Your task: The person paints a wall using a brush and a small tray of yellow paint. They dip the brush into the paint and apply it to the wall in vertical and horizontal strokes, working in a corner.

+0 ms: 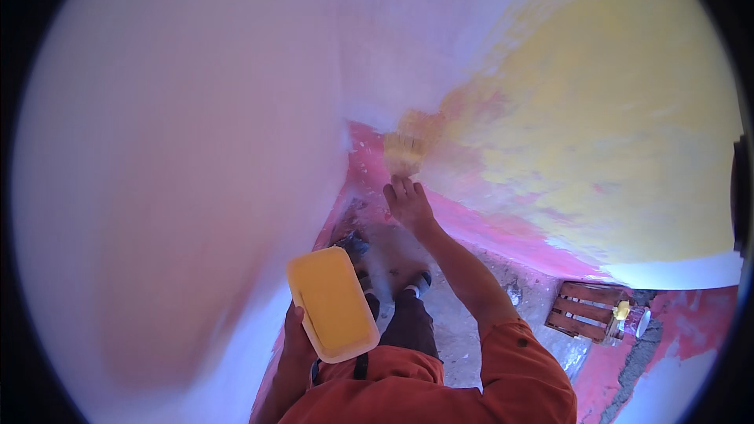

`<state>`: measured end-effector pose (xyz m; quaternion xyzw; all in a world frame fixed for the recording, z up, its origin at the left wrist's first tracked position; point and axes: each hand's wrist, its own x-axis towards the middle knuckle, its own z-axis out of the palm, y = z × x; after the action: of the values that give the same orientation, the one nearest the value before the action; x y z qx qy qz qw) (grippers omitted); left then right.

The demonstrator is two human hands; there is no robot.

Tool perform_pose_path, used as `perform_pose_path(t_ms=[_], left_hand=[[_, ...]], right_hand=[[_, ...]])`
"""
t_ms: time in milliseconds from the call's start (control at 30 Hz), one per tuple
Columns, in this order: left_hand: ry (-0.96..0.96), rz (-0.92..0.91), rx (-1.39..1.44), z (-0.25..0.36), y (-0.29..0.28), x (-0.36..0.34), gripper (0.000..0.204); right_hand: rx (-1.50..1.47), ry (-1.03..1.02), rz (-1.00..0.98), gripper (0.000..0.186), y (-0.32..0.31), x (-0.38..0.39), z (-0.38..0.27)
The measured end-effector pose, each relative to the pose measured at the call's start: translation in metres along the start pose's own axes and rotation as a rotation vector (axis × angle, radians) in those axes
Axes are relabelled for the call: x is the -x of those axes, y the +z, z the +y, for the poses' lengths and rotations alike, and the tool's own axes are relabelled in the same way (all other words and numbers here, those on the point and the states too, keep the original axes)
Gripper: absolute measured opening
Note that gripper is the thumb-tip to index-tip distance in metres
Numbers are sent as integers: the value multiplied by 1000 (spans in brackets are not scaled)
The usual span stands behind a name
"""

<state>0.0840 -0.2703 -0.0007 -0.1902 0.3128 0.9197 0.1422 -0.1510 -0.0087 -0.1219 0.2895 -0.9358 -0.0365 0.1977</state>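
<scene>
My right hand (408, 201) grips a wide paintbrush (404, 155) loaded with yellow, its bristles against the wall ahead. That wall (620, 126) carries broad, uneven yellow paint over white, with a pink band along its bottom. My left hand (298, 334) holds a rectangular plastic tub (333, 305) of yellow paint low at my left side, its fingers partly hidden under and behind it.
A pale wall (181, 157) rises close on my left and meets the painted one in a corner. My feet stand on a stained floor (463, 314). At lower right lie a wooden crate (581, 310), a small yellow object and a white-rimmed bucket (638, 322).
</scene>
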Motion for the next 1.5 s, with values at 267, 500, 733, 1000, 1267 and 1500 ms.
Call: perform_pose_path(t_ms=[267,500,733,1000,1267,1500], left_hand=[[-2,28,-29,-5,-4,3,76],[-35,-80,47,-4,7,-13,75],[-28,-120,79,-11,-1,-26,76],[-40,-133,26,-8,-5,-22,78],[-70,85,-27,-9,-12,1,81],[-56,84,-53,-11,-10,4,80]], right_hand=[[-207,69,-273,20,19,7,-10],[-735,296,51,10,-192,-84,84],[-204,103,460,19,-396,-123,74],[357,-60,381,14,-147,-78,51],[81,-86,-89,20,71,36,-6],[-125,73,-306,22,111,62,-14]])
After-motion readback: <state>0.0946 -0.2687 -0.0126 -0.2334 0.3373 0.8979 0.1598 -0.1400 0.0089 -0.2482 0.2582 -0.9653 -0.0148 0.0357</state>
